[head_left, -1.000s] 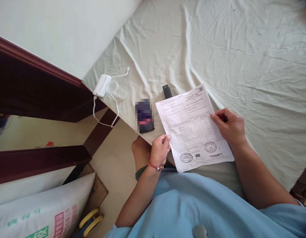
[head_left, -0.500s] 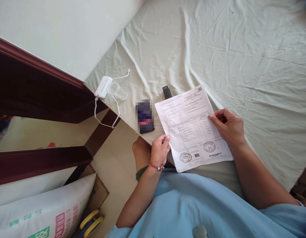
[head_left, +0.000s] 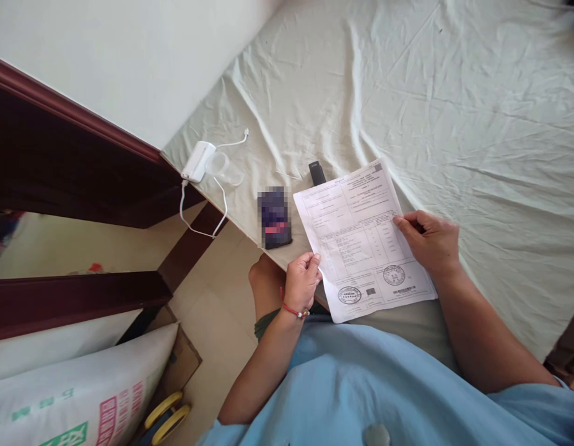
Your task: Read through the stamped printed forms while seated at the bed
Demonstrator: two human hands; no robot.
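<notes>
A printed paper form (head_left: 361,238) with tables and two round stamps is held over the edge of a bed covered in a pale green sheet (head_left: 454,111). My left hand (head_left: 303,280), a red string on its wrist, pinches the form's lower left edge. My right hand (head_left: 430,241) pinches its right edge, fingers curled. A dark phone (head_left: 274,218) lies on the sheet just left of the form. A small black object (head_left: 316,172) lies at the form's top edge.
A white charger with a cable (head_left: 198,162) and a clear lid (head_left: 219,166) sit at the bed's corner. A dark wooden frame (head_left: 82,161) stands at left. On the floor below lie a printed sack (head_left: 82,396) and a yellow-wheeled item (head_left: 168,418).
Both hands keep hold of the form. The view has shifted slightly; the form and my right hand have barely moved.
</notes>
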